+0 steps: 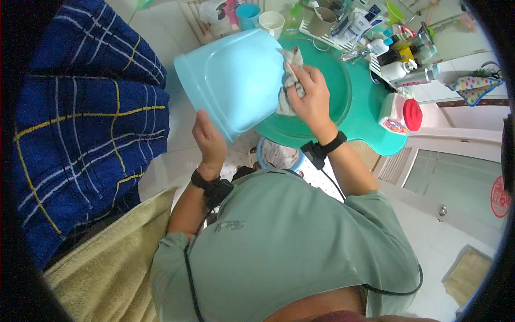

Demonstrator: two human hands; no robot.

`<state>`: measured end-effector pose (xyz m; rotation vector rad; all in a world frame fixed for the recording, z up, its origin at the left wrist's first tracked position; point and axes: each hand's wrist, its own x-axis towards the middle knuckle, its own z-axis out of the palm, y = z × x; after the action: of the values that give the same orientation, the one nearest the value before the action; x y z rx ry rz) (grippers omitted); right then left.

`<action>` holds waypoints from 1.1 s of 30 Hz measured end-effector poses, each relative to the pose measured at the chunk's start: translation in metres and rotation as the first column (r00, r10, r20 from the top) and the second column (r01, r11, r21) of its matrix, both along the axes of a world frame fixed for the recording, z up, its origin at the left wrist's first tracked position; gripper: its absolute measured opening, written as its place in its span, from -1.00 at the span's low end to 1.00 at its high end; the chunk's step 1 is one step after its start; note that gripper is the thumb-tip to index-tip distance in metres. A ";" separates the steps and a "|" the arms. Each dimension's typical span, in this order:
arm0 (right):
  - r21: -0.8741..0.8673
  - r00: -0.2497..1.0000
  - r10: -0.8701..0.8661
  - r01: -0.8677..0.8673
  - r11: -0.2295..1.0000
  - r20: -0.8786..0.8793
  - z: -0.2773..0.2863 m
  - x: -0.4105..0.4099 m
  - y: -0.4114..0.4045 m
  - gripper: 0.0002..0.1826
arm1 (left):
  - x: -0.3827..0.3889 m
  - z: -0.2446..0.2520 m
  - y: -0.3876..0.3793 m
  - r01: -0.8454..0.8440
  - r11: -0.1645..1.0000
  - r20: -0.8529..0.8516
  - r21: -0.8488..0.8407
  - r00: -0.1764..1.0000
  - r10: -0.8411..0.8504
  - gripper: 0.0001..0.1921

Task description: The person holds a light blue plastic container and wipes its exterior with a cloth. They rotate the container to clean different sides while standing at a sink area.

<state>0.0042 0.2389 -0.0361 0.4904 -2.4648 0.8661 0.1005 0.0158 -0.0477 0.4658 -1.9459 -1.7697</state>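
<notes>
A light blue plastic bin is tilted on its side above the left part of the green washbasin. My left hand grips its rim at the near left, the fingers hidden behind the plastic. In my right hand is a crumpled grey-white cloth, pressed against or close to the end of the bin. The cloth hangs partly over the basin bowl. Both wrists wear black straps with small cabled devices.
Cups, toothpaste tubes and several bottles crowd the shelf behind the basin, near the faucet. A red-lidded tub stands on the right counter. Blue plaid towels hang at left. Below sits a blue bucket holding cloth.
</notes>
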 end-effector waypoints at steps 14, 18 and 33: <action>-0.261 0.839 0.161 -0.023 0.965 0.519 -0.032 0.042 0.041 -0.66 | -0.015 0.007 -0.010 -0.052 0.988 -0.004 0.145 0.999 0.054 -0.46; -0.419 0.925 0.192 -0.040 0.907 0.328 0.001 0.025 0.049 -0.64 | -0.018 0.033 -0.015 0.014 0.924 0.036 0.381 0.999 -0.030 -0.47; 0.192 0.745 0.309 -0.502 0.843 0.592 0.080 -0.111 -0.018 -0.51 | -0.030 0.028 -0.037 0.038 0.938 0.098 0.344 0.992 -0.076 -0.58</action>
<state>-0.1073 0.2212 0.0442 1.0855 -3.1264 0.8211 0.0704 -0.0210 -0.0195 0.6408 -1.7377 -2.1744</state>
